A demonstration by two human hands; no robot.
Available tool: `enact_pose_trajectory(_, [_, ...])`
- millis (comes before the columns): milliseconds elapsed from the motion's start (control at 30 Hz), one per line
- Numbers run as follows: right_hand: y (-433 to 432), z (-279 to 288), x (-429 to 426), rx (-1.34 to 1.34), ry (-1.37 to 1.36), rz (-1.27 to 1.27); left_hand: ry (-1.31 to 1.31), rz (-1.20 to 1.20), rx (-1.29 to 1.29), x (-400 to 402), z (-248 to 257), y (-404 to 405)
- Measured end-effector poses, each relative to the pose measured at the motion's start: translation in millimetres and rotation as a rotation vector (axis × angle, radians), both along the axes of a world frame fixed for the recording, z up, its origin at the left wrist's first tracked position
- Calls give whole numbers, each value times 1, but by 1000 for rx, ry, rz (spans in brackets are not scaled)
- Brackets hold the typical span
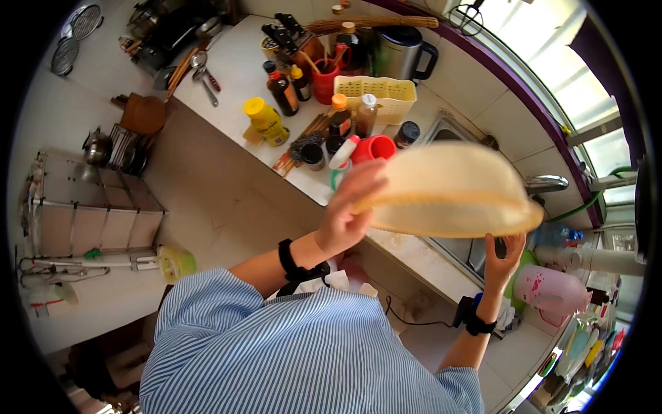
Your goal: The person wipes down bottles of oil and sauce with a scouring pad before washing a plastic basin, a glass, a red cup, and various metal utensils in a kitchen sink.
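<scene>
A pale yellow, rounded basin (450,178), blurred and partly see-through, is held up over the counter and sink. My left hand (347,212) grips its left rim, fingers along the outside. At the far rim on the right, my right hand (504,259) holds the edge from below. The basin is tilted, and I cannot tell whether anything is inside it. Beneath and behind it lies the stainless steel sink (468,251), largely hidden. A red container (375,148) and a white spray bottle head (344,152) stand just beyond my left hand.
Behind are a yellow plastic basket (375,93), a steel kettle (401,52), a yellow bottle (266,121) and a knife block (297,41). The faucet (547,182) is beyond the basin's right end. A pink jug (548,290) stands right of my right hand.
</scene>
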State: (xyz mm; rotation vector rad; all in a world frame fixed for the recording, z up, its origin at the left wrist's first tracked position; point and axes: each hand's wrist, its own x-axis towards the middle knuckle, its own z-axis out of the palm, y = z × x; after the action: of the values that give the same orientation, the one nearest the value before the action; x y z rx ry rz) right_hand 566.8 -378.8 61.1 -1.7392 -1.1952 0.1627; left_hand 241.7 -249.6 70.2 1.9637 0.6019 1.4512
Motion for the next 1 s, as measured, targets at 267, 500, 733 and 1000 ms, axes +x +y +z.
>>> enact_pose_trajectory(267, [37,29,-73,-101,-279,210,-798,374,-751,-161,13,19])
enact_pose_trajectory(500, [85,40,-174,-99,-177,252,-801,880,-880,-378,-87,49])
enact_pose_trajectory(733, [149,9,-272,-47,7,154,-619,841,-980,-490,-95,90])
enact_pose_trajectory(1000, [121,55,-301,-51,706,422,-386,273,-955,-431,49,146])
